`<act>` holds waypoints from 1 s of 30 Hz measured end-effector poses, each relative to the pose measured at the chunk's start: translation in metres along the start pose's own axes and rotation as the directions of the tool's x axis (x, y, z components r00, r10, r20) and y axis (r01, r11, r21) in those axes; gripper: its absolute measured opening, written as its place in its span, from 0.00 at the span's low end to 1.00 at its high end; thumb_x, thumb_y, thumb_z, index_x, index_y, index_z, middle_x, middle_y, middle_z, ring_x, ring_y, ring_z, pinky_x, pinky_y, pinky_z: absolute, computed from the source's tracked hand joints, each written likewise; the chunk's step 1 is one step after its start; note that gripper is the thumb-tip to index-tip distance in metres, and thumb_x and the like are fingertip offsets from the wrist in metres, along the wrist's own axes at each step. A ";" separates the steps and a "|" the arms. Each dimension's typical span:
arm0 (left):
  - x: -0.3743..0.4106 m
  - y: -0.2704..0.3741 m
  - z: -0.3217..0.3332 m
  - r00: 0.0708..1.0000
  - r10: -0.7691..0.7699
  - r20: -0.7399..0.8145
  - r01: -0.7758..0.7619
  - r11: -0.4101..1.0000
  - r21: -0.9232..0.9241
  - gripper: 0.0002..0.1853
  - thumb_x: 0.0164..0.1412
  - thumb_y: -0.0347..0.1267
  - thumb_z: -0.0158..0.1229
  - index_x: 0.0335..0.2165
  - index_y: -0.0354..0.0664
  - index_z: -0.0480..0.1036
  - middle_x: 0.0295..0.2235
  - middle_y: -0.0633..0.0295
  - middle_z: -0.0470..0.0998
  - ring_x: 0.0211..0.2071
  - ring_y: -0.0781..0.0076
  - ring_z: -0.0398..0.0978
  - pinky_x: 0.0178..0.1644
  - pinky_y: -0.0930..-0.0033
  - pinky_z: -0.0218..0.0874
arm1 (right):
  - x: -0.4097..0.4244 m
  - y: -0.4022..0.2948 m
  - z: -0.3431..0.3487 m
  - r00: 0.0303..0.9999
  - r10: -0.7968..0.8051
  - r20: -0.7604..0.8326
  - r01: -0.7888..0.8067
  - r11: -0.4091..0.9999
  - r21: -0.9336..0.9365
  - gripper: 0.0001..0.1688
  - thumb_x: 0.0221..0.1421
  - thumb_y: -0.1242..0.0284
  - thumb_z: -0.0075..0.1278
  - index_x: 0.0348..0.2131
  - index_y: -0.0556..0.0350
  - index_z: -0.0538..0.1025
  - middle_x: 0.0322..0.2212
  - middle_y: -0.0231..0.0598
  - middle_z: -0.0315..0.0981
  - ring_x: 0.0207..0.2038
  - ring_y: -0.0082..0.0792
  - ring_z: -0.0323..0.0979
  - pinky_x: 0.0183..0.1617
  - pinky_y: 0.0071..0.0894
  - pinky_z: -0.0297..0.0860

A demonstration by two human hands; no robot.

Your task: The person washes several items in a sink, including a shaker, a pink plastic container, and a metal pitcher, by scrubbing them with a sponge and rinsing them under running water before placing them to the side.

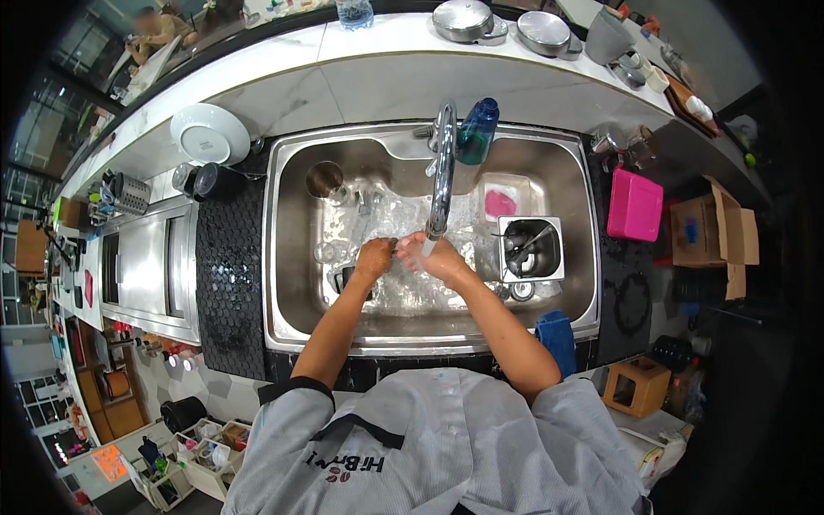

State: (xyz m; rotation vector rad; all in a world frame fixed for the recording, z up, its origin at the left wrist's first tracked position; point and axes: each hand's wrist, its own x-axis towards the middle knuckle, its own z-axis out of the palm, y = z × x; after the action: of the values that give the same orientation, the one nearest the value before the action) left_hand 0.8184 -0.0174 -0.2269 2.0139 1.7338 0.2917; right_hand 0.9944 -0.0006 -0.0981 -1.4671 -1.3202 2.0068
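Both hands are over a stainless steel sink (293, 322), just below the curved chrome faucet (443, 174). Water runs from its spout onto my right hand (432, 256), whose palm is turned up with the fingers apart. My left hand (375, 257) is close beside it at the fingertips; its fingers are bent, and whether they hold anything small is unclear. Left of it lie a clear glass (325, 252) and a dark object partly hidden by the forearm. A square steel container (557, 270) with utensils stands to the right. Behind it a pink sponge (500, 204) rests in a shallow tray.
A blue bottle (479, 132) with green liquid stands behind the faucet. A blue cloth (555, 338) hangs over the front edge. Left are a black mat (232, 290) and white plates (209, 135); right, a pink container (635, 205). A person (161, 35) sits beyond the ledge.
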 end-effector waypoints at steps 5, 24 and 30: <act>-0.004 0.034 -0.011 0.990 0.021 0.141 0.126 0.330 -0.935 0.15 0.51 0.30 0.53 0.38 0.34 0.71 0.20 0.58 0.73 0.21 0.64 0.72 0.28 0.64 0.66 | -0.014 -0.002 -0.002 0.980 -0.103 0.169 0.102 0.995 0.015 0.15 0.56 0.64 0.49 0.34 0.60 0.74 0.31 0.38 0.75 0.31 0.26 0.72 0.37 0.24 0.69; -0.012 0.065 0.014 0.850 -0.251 0.464 0.296 -0.501 -0.813 0.17 0.61 0.34 0.37 0.41 0.37 0.68 0.31 0.58 0.73 0.30 0.68 0.71 0.34 0.65 0.66 | -0.013 0.009 -0.009 0.979 -0.199 -0.034 0.194 0.974 -0.115 0.12 0.53 0.69 0.54 0.36 0.59 0.76 0.31 0.37 0.75 0.33 0.27 0.71 0.37 0.29 0.67; -0.021 0.076 -0.011 0.757 -0.256 0.601 0.398 -0.547 -0.736 0.15 0.61 0.38 0.37 0.34 0.44 0.68 0.24 0.63 0.70 0.20 0.74 0.67 0.23 0.73 0.62 | -0.023 -0.003 -0.004 0.980 -0.192 0.044 0.192 0.981 0.000 0.16 0.56 0.64 0.49 0.34 0.61 0.75 0.29 0.36 0.74 0.32 0.25 0.70 0.36 0.25 0.67</act>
State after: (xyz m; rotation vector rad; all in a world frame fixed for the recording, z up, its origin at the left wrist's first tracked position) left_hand 0.8759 -0.0434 -0.1790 -0.1170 0.9901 0.9732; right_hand 1.0070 -0.0133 -0.0824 -1.2513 -1.4257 1.9223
